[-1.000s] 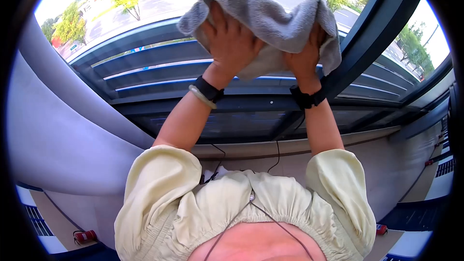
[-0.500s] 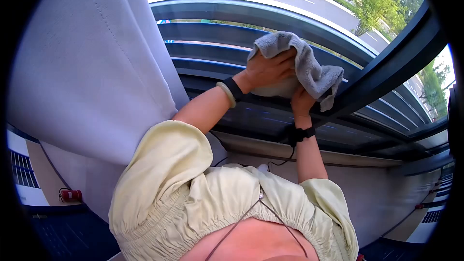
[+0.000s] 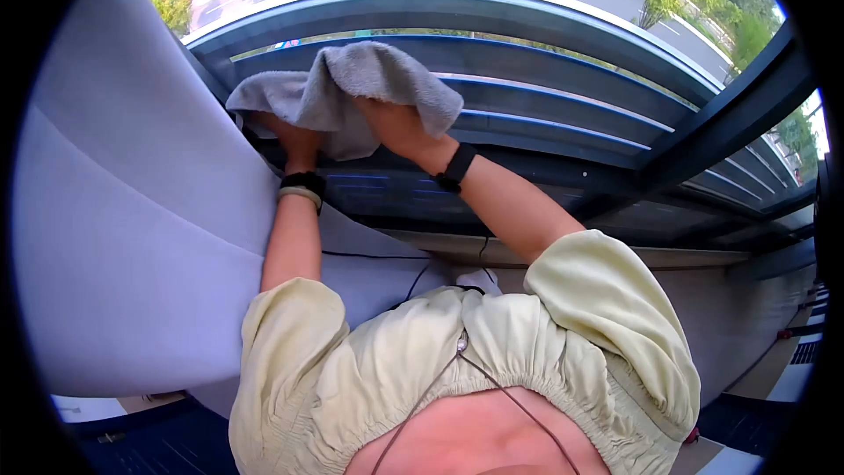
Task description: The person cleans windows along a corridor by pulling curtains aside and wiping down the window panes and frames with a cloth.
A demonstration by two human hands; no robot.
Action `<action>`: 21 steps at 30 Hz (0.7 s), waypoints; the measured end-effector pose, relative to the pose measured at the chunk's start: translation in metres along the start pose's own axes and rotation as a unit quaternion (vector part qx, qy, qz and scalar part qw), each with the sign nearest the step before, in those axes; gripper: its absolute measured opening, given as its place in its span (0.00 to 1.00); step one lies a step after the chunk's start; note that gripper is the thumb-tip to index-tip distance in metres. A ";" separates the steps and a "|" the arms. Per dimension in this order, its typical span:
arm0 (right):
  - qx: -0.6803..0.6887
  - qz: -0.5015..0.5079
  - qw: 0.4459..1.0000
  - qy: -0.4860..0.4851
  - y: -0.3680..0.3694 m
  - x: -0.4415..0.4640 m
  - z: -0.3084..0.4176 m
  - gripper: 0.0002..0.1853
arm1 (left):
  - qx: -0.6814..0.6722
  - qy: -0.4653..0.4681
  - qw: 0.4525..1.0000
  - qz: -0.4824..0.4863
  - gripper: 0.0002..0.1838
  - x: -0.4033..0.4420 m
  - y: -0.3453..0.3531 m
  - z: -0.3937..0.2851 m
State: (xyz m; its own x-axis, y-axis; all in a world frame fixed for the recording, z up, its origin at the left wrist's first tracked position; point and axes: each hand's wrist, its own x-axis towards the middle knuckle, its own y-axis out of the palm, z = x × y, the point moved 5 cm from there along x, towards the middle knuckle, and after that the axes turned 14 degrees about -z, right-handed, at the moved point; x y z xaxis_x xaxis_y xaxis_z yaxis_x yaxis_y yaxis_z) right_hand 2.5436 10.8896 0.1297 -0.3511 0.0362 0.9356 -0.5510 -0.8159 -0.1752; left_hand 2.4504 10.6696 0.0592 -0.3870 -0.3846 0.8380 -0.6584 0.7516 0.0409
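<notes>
A grey cloth (image 3: 352,88) is draped over both hands in front of the window, at the upper left of the view. My left hand (image 3: 296,136) is under the cloth's left part, next to the curtain, with its fingers hidden. My right hand (image 3: 400,130) holds the cloth's right part; the fold covers its fingertips. Behind the cloth are the window glass and dark horizontal slats (image 3: 545,92). Each wrist wears a black band, and the left one also has a pale bangle.
A pale curtain (image 3: 132,211) hangs at the left, close to my left arm. A thick dark window frame (image 3: 703,136) crosses at the right. Black cables (image 3: 378,255) run low near the curtain and floor. Outside are a road and trees.
Both hands and the cloth were at the upper middle, then lower and toward the right; now they are at the left, beside the curtain. The cloth stays with both hands.
</notes>
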 end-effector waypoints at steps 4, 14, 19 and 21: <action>0.185 0.021 0.973 0.139 -0.010 -0.003 0.013 0.26 | 0.196 0.150 0.964 0.097 0.37 -0.040 -0.018 -0.033; 0.109 0.075 0.986 0.097 -0.050 -0.009 0.015 0.27 | 0.182 0.068 0.968 0.157 0.30 -0.062 0.008 -0.117; -0.077 0.104 0.991 0.038 -0.069 0.006 0.046 0.24 | 0.041 0.082 0.975 0.203 0.32 -0.046 -0.006 -0.136; -0.167 0.117 0.979 -0.030 -0.080 0.009 0.063 0.21 | 0.038 0.091 0.973 0.208 0.31 -0.046 -0.012 -0.147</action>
State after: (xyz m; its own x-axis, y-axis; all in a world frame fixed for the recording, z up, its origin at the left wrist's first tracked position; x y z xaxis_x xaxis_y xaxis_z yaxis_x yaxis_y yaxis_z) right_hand 2.6320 10.9194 0.1713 -0.4580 -0.1714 0.8723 -0.6806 -0.5635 -0.4681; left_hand 2.5710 10.7572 0.0998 -0.5136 0.0510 0.8565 -0.5183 0.7771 -0.3571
